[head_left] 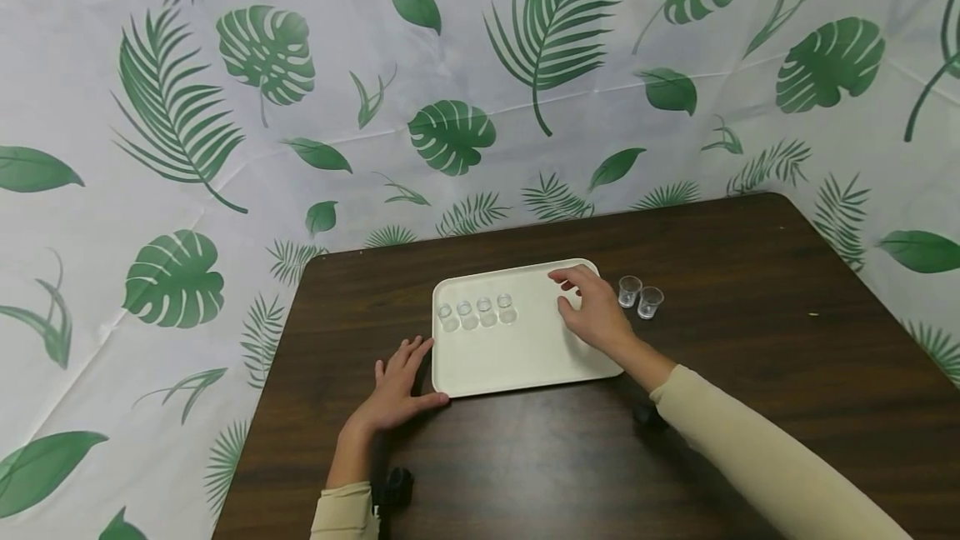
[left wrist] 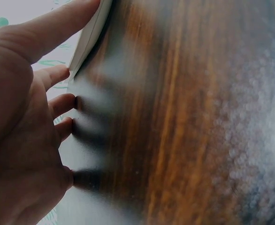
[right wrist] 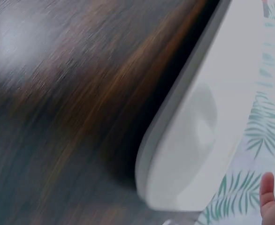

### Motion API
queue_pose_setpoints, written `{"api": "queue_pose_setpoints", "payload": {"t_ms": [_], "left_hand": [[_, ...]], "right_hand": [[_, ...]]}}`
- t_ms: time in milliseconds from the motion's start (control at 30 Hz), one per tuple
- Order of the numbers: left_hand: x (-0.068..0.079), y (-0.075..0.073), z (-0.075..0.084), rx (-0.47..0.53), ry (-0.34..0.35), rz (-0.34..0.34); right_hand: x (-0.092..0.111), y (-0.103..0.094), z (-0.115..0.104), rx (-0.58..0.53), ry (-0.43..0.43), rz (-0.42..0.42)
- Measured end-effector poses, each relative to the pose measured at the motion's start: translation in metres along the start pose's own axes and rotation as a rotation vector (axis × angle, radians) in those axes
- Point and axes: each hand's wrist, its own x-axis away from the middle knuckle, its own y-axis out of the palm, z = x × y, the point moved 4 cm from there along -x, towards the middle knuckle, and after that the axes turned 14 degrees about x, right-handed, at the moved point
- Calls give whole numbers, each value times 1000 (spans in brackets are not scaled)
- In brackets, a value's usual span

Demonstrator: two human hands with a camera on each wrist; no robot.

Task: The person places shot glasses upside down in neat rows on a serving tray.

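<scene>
A white rectangular tray (head_left: 495,365) lies on the dark wooden table. Several small clear glasses (head_left: 486,315) stand in a row on its left half. My left hand (head_left: 393,397) is at the tray's left front corner, fingers spread, with thumb and index fingertip right at the rim. In the left wrist view the other fingertips of that hand (left wrist: 15,122) come down close to the tabletop. Over the right part of the tray is my right hand (head_left: 596,315), its fingers loosely bent and nothing visible between them. Part of that hand (right wrist: 274,201) shows at the right wrist view's edge.
Two more clear glasses, one (head_left: 629,292) behind the other (head_left: 649,302), stand on the table (head_left: 750,340) just right of the tray. A leaf-patterned white cloth (head_left: 345,215) hangs along the table's back and sides.
</scene>
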Motion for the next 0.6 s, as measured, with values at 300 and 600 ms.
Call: {"api": "queue_pose_setpoints", "payload": {"t_ms": [300, 600], "left_hand": [[2, 0, -4, -7, 12, -1], [1, -2, -3, -7, 9, -11]], "right_hand": [[11, -40, 27, 2, 56, 130], [27, -70, 70, 18, 213, 205]]}}
